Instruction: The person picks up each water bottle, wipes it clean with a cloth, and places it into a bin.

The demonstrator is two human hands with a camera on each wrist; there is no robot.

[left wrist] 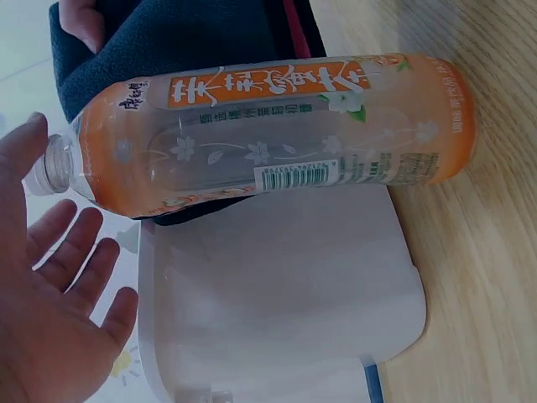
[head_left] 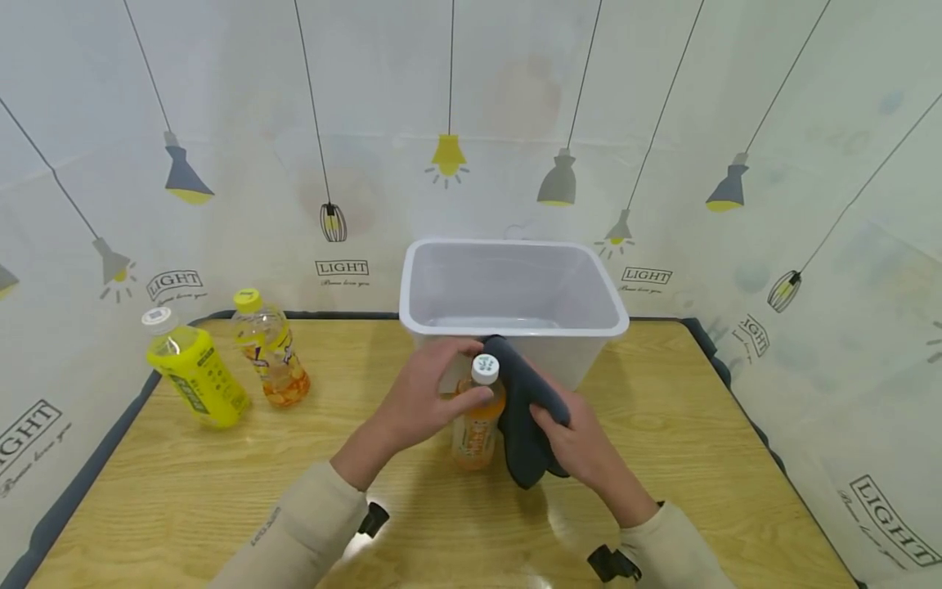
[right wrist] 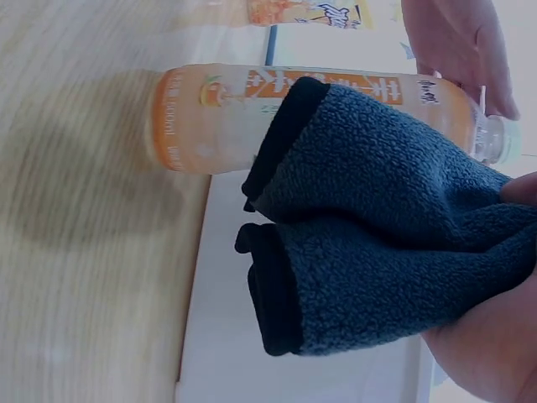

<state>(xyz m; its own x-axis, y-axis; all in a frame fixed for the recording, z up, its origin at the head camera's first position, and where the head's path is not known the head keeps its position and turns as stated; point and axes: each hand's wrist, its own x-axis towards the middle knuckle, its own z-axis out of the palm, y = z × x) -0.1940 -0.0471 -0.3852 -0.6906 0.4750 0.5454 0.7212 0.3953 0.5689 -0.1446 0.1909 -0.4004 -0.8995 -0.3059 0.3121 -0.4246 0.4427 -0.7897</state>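
Note:
An orange-labelled drink bottle [head_left: 477, 433] with a white cap [head_left: 485, 368] stands upright on the wooden table. My left hand [head_left: 430, 393] is around the cap, thumb near it and fingers spread; in the left wrist view the fingers [left wrist: 80, 252] stand apart from the bottle. Whether the thumb touches the cap, I cannot tell. My right hand [head_left: 585, 438] grips a folded dark blue-grey cloth [head_left: 524, 409], fuzzy with black edging in the right wrist view. The cloth hangs right beside the bottle, partly behind it in the left wrist view.
Behind the hands stands a white plastic bin [head_left: 515, 332], its top open, at the table's back edge. To the left are a yellow-green bottle [head_left: 199, 376] with a white cap and a clear bottle [head_left: 272, 360] with a yellow cap. A lamp-printed sheet [head_left: 383, 98] surrounds the table [head_left: 353, 515].

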